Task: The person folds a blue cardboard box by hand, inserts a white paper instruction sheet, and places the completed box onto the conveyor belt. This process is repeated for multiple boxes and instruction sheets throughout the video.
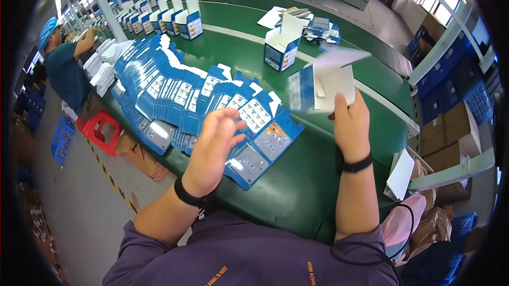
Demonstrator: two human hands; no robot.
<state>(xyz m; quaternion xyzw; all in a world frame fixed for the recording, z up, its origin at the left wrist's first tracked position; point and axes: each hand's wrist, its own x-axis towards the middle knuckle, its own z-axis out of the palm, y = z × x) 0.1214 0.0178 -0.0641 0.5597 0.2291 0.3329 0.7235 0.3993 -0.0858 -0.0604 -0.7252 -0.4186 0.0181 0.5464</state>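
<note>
My right hand (352,127) grips a small blue and white carton (334,83) by its white inner side, thumb on the near edge. Its flap stands up, and its blue side is smeared by motion. Over the near end of a long fanned pile of flattened blue cartons (273,140), my left hand (211,145) is raised with fingers apart and slightly bent, nothing in it. Whether its fingertips touch the pile, I cannot tell. Beyond the held carton, another opened carton (280,55) stands upright on the green table, its white flap up.
A row of opened cartons (188,23) runs along the green table (286,190) to the far left. Flat blue packs and white sheets (318,23) lie at the back. A co-worker (66,63) stands at left near a red stool (101,132). Cardboard boxes (450,132) stand at right.
</note>
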